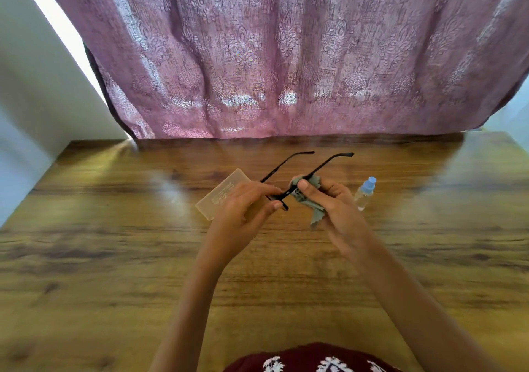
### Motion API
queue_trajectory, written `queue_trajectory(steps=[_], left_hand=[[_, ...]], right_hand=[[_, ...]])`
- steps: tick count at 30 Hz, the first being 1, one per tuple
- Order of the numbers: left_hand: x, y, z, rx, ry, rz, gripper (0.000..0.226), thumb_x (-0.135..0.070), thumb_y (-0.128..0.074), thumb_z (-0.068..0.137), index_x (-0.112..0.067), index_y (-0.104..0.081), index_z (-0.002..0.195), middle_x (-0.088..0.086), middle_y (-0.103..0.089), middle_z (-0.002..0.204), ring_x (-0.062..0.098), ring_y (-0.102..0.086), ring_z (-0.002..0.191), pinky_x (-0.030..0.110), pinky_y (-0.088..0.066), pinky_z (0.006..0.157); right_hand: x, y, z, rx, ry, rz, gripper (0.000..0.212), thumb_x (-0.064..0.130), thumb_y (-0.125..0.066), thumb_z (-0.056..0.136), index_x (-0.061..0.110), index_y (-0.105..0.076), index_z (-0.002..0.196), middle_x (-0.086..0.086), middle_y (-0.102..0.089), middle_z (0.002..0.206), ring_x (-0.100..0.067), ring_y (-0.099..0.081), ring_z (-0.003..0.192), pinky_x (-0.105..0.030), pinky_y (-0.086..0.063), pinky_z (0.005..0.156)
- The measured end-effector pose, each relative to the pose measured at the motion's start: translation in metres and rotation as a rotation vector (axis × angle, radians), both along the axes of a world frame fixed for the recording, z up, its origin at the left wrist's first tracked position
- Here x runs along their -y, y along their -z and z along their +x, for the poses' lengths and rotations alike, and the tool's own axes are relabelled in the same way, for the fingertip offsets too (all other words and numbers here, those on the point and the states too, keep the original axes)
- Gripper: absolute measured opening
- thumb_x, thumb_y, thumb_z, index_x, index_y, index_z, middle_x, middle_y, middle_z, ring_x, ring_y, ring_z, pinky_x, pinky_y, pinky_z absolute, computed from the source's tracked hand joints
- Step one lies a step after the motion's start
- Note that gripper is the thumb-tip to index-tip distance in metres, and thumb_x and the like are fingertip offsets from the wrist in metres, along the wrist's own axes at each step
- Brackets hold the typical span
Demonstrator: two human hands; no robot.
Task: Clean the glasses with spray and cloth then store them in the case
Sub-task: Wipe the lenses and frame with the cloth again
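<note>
1. Head view, item one: black-framed glasses [289, 181], held above the wooden table [114, 228], both temples unfolded and pointing away toward the pink curtain [286, 56].
2. Left hand [243, 208]: thumb and fingers pinching the frame's left end.
3. Right hand [332, 202]: fingers closed on a grey cloth [313, 210], pressing it around the right lens; one corner hangs down.
4. Translucent case [220, 194]: lying closed on the table, partly behind the left hand.
5. Spray bottle [365, 192], blue cap: lying just right of the right hand.
</note>
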State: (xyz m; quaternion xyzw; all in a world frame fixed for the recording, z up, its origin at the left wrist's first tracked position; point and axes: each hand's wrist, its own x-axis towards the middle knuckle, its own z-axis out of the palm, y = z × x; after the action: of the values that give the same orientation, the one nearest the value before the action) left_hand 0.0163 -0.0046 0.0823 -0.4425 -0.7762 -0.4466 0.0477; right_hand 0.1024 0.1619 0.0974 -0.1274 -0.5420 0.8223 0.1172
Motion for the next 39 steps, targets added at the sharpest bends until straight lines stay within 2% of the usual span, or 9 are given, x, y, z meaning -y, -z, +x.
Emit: queue_trajectory(steps=[7,10,14,16,19,21,27,34,39], left_hand=[[-0.007,-0.005,0.002,-0.014,-0.038,-0.018,0.024,-0.040,-0.054,0.091,-0.020,-0.065,0.098,-0.030,-0.051,0.094,0.003,-0.054,0.094,0.018,-0.043,0.080],[-0.009,-0.009,0.004,0.014,-0.051,-0.027,0.010,-0.035,-0.053,0.092,-0.027,-0.059,0.093,-0.030,-0.049,0.087,-0.001,-0.048,0.090,0.013,-0.038,0.076],[-0.008,-0.012,0.000,0.028,-0.092,-0.083,0.004,-0.022,-0.058,0.092,-0.021,-0.061,0.090,-0.028,-0.049,0.083,-0.007,-0.045,0.089,0.008,-0.035,0.073],[-0.009,-0.013,-0.001,-0.002,-0.099,-0.133,0.009,-0.023,-0.057,0.092,-0.016,-0.062,0.090,-0.025,-0.049,0.081,-0.004,-0.043,0.085,0.010,-0.036,0.072],[-0.012,-0.013,0.000,-0.070,-0.100,-0.175,0.024,-0.032,-0.050,0.091,-0.012,-0.063,0.087,-0.015,-0.052,0.077,0.005,-0.041,0.078,0.026,-0.038,0.067],[-0.014,-0.011,0.000,-0.088,-0.097,-0.168,0.030,-0.037,-0.045,0.090,-0.013,-0.062,0.087,-0.014,-0.051,0.078,0.006,-0.041,0.078,0.028,-0.038,0.067],[-0.016,-0.014,-0.002,-0.066,-0.087,-0.152,0.032,-0.036,-0.043,0.088,-0.011,-0.063,0.087,-0.012,-0.055,0.079,0.001,-0.035,0.081,0.007,-0.031,0.076],[-0.017,-0.016,-0.003,-0.067,-0.069,-0.138,0.015,-0.025,-0.054,0.090,-0.014,-0.064,0.087,-0.020,-0.052,0.076,0.001,-0.036,0.083,0.006,-0.031,0.077],[-0.017,-0.015,-0.005,-0.055,-0.042,-0.105,0.017,-0.028,-0.053,0.090,-0.016,-0.064,0.087,-0.018,-0.057,0.077,-0.003,-0.038,0.083,0.007,-0.032,0.076]], right_hand=[[0.005,0.000,-0.002,0.035,0.047,0.002,0.026,0.022,-0.069,0.076,0.007,-0.073,0.098,-0.004,-0.074,0.090,-0.012,-0.067,0.086,-0.022,-0.051,0.077],[0.007,0.001,-0.001,0.058,0.097,0.076,0.025,0.023,-0.070,0.078,0.010,-0.073,0.099,-0.003,-0.075,0.088,-0.011,-0.068,0.080,-0.020,-0.052,0.066],[0.006,0.013,0.001,0.046,0.486,0.520,0.009,0.026,-0.074,0.081,0.025,-0.072,0.090,0.000,-0.070,0.086,-0.017,-0.067,0.082,-0.033,-0.054,0.067],[0.004,0.014,0.002,-0.104,0.589,0.766,0.011,0.018,-0.073,0.083,0.024,-0.072,0.092,0.004,-0.065,0.092,-0.015,-0.063,0.088,-0.027,-0.053,0.076],[0.007,0.011,0.002,-0.238,0.526,1.065,0.018,0.013,-0.070,0.085,0.008,-0.073,0.103,-0.001,-0.061,0.098,-0.010,-0.059,0.092,-0.014,-0.046,0.080],[0.011,0.012,0.001,-0.287,0.423,1.184,0.021,0.015,-0.067,0.089,0.004,-0.072,0.106,-0.003,-0.062,0.102,-0.010,-0.057,0.095,-0.014,-0.043,0.085],[0.001,0.018,-0.007,-0.341,0.306,1.317,0.020,0.010,-0.070,0.085,0.009,-0.073,0.106,0.000,-0.069,0.112,-0.015,-0.055,0.098,-0.021,-0.045,0.088],[-0.005,0.013,-0.012,-0.310,0.164,1.550,0.019,0.005,-0.066,0.086,0.004,-0.066,0.106,-0.001,-0.067,0.095,-0.017,-0.050,0.092,-0.021,-0.043,0.082],[-0.006,0.011,-0.012,-0.298,0.161,1.564,0.016,0.004,-0.067,0.085,0.005,-0.067,0.101,0.000,-0.066,0.092,-0.015,-0.049,0.091,-0.017,-0.039,0.083]])
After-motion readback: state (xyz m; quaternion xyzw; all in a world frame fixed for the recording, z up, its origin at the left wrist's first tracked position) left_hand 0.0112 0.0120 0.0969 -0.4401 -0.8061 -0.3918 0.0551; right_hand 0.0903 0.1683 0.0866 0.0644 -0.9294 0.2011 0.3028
